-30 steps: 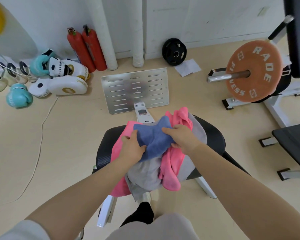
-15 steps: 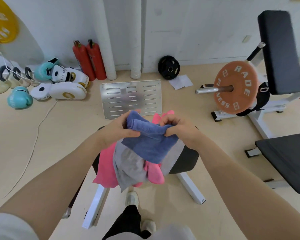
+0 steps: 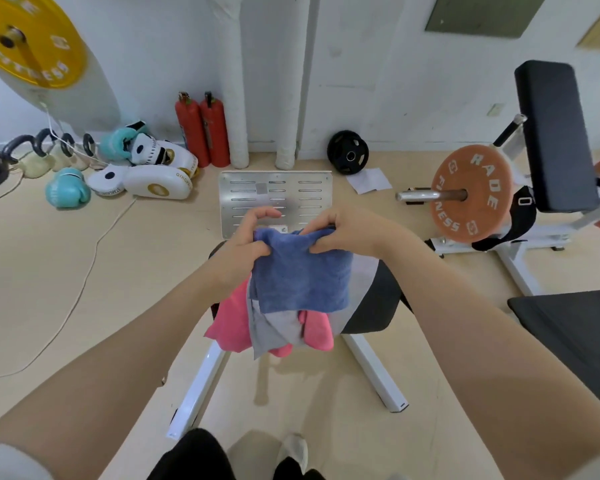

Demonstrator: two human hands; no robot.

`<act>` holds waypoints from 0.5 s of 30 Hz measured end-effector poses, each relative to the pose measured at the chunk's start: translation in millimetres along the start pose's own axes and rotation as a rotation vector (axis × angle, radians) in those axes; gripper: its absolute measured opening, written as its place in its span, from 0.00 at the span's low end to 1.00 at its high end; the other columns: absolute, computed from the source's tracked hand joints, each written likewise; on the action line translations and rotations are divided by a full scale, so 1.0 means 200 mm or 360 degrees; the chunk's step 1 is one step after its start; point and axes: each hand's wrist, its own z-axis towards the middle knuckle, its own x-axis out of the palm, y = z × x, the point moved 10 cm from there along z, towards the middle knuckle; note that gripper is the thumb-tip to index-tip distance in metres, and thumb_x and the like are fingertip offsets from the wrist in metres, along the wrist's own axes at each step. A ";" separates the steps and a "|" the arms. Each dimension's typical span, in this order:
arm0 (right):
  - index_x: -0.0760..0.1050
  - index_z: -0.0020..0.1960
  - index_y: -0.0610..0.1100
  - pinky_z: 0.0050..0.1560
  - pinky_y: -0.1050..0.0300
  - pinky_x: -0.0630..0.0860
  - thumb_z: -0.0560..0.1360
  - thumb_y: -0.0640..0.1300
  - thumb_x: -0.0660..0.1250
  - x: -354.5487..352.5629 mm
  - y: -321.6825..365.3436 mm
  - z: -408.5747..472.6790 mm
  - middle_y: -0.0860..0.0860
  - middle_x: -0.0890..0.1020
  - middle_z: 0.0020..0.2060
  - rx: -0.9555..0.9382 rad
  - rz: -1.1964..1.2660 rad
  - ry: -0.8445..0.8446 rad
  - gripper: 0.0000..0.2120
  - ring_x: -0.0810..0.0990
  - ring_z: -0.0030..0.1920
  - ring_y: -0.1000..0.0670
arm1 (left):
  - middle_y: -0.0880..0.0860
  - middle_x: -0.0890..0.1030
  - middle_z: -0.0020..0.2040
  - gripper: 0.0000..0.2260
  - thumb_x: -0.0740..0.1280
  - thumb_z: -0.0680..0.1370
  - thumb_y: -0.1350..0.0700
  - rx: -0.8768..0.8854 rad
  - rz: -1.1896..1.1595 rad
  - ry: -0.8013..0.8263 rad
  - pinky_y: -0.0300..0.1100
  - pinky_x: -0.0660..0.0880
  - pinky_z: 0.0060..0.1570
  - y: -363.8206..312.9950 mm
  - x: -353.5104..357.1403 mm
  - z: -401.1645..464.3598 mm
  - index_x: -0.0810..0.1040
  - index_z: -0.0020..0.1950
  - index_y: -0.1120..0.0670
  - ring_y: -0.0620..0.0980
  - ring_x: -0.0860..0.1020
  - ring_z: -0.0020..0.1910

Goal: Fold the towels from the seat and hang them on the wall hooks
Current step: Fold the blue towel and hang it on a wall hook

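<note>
Head view: blue towel [image 3: 300, 275] held up by its top edge above the seat [image 3: 378, 299].

Head view: the left hand [image 3: 246, 237] pinches the top left corner of the blue towel and the right hand [image 3: 347, 230] pinches the top right corner, each grip closed on cloth; the top edge runs left to right between the two hands, bunched rather than taut, and the body of the towel hangs straight down from it toward the person; both hands are equally near, one at each end; under it the pink towel [image 3: 229, 320] and the grey towel [image 3: 271, 330] lie heaped on the seat and droop over its near edge; the blue towel hangs in front of that heap, and whether it touches it I cannot tell; no wall hooks can be made out in view; judged from this, the fold calls for drawing the hands apart along that edge to spread it flat before doubling it.
</note>
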 end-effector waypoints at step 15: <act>0.81 0.43 0.45 0.47 0.46 0.75 0.68 0.44 0.70 0.49 1.02 0.83 0.45 0.81 0.39 -0.0189 -0.0393 -0.0201 0.05 0.79 0.44 0.45 | 0.46 0.71 0.32 0.05 0.69 0.74 0.57 0.0266 0.1109 -0.0040 0.26 0.65 0.29 -0.36 -1.34 -0.21 0.76 0.43 0.58 0.35 0.69 0.29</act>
